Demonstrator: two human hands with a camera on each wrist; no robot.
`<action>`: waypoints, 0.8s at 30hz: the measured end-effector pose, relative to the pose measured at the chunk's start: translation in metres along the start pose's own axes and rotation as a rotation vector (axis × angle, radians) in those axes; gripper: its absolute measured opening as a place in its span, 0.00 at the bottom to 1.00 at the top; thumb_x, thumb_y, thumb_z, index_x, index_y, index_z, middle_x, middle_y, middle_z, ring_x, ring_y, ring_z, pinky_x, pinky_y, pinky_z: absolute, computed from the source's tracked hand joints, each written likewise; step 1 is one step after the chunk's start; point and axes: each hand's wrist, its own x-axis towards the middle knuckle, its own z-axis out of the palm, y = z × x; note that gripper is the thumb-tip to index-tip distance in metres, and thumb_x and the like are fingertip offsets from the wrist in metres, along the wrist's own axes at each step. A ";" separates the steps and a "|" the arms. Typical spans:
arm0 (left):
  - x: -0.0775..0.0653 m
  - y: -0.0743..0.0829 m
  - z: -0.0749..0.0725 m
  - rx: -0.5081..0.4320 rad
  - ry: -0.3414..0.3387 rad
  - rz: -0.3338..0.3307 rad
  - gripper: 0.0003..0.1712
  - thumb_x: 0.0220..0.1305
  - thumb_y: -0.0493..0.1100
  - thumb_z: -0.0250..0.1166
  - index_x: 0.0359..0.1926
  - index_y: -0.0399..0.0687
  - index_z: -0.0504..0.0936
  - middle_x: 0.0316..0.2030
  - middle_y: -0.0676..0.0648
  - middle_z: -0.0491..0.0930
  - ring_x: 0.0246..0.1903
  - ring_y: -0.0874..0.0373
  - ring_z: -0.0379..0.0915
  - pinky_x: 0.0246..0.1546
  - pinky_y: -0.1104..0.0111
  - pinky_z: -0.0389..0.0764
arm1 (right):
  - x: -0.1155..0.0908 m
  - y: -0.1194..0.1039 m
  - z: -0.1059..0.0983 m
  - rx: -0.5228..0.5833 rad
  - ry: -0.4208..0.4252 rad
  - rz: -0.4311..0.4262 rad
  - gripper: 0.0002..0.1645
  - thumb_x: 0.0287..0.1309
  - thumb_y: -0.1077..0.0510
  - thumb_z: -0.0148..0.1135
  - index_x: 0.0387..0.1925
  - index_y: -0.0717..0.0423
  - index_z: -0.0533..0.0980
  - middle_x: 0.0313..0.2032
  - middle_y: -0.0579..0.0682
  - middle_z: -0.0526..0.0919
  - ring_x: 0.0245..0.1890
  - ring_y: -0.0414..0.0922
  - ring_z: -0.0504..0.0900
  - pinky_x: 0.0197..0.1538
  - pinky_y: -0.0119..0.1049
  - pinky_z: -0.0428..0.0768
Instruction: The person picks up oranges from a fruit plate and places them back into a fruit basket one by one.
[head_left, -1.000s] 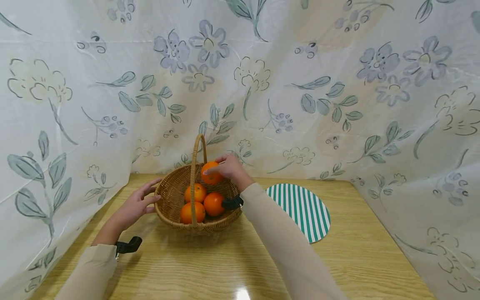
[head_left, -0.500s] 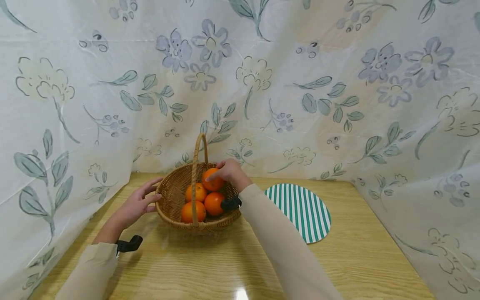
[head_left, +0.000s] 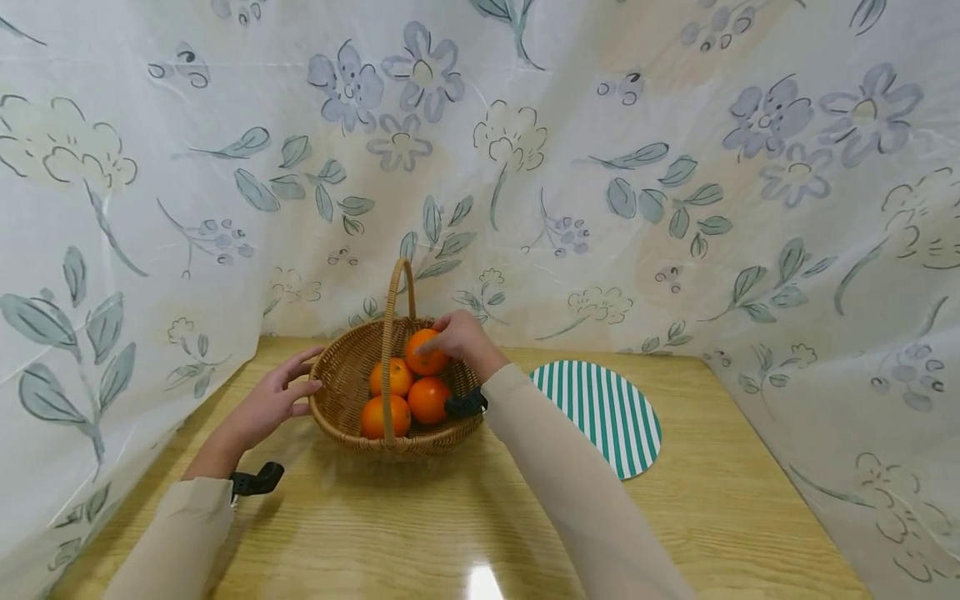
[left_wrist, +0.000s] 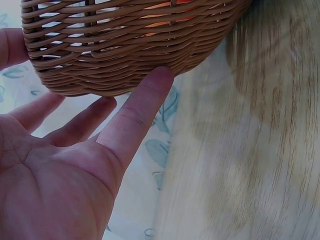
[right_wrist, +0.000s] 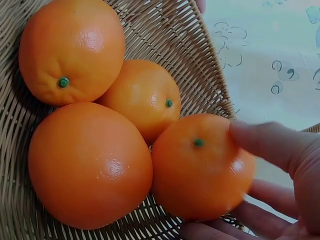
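A brown wicker basket (head_left: 341, 429) with a tall arched handle (head_left: 389, 350) stands on the table, holding several oranges. My right hand (head_left: 462, 340) grips one orange (right_wrist: 202, 167) at the basket's back right, the thumb on its side and the fingers reaching beneath it. That orange sits right against a larger orange (right_wrist: 90, 165), with another orange (right_wrist: 142, 97) behind and one more orange (right_wrist: 72, 50) farther off in the right wrist view. My left hand (head_left: 272, 402) touches the basket's left side with mostly straight fingers (left_wrist: 135, 112) along the woven wall.
A round mat (head_left: 600, 412) with green and white stripes lies to the right of the basket, partly behind my right sleeve (head_left: 570, 475). The wooden table (head_left: 360, 533) ends at a floral curtain (head_left: 517, 208) behind and at both sides.
My right hand has lowered the orange it holds into the basket, down beside the other oranges. The left hand has stayed at the basket's left side.
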 end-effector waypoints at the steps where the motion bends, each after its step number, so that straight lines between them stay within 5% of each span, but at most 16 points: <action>1: 0.000 0.000 0.000 0.000 0.000 -0.002 0.38 0.80 0.45 0.53 0.83 0.51 0.48 0.75 0.26 0.52 0.68 0.30 0.63 0.51 0.60 0.87 | 0.000 0.000 0.000 -0.012 -0.001 -0.003 0.35 0.50 0.54 0.81 0.59 0.60 0.80 0.59 0.56 0.81 0.39 0.48 0.76 0.38 0.36 0.79; 13: -0.005 0.001 0.001 0.011 -0.005 -0.012 0.38 0.81 0.46 0.53 0.83 0.52 0.47 0.75 0.26 0.51 0.70 0.26 0.59 0.51 0.58 0.87 | -0.008 0.006 -0.010 -0.226 -0.044 -0.101 0.19 0.54 0.54 0.78 0.47 0.57 0.87 0.50 0.53 0.86 0.45 0.48 0.80 0.45 0.36 0.82; 24: -0.008 0.010 -0.002 0.090 0.053 0.021 0.40 0.81 0.53 0.51 0.82 0.47 0.47 0.74 0.25 0.55 0.67 0.30 0.63 0.50 0.66 0.86 | -0.032 0.027 -0.048 -0.059 -0.064 -0.273 0.28 0.62 0.48 0.72 0.60 0.55 0.81 0.61 0.54 0.83 0.59 0.52 0.82 0.57 0.45 0.84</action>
